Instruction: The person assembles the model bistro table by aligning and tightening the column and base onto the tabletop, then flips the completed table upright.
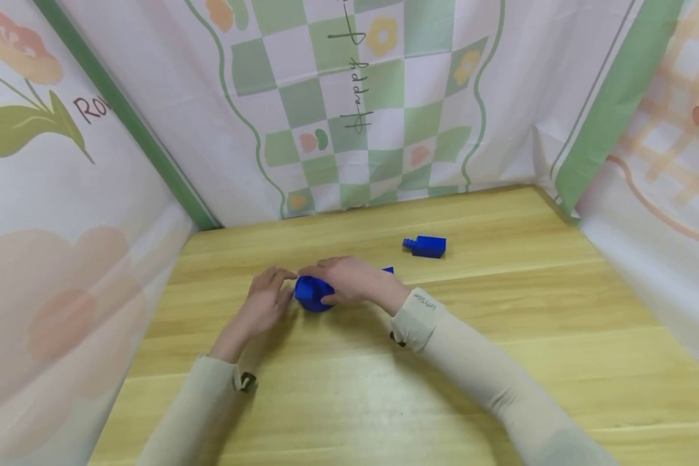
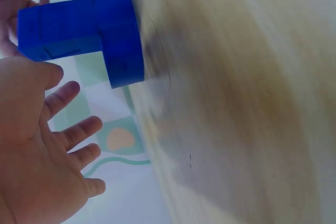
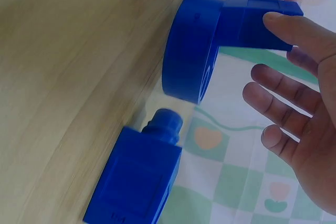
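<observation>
A blue piece (image 1: 311,294) made of a round disc (image 3: 191,51) and a rectangular block (image 3: 244,22) stands with its disc down on the wooden table. My right hand (image 1: 349,278) pinches the block near its upper end, thumb on one face and index finger behind. The other right fingers (image 3: 281,90) are spread away from it. At the block's left side is my left hand (image 1: 265,304), its fingers apart and its thumb close to the block's end. Whether that thumb touches cannot be told.
A blue block with a ridged neck (image 1: 430,246) lies farther back on the right. Another blue piece (image 1: 388,270) shows only a corner behind my right wrist. Printed cloth (image 1: 349,162) hangs along the table's back and sides.
</observation>
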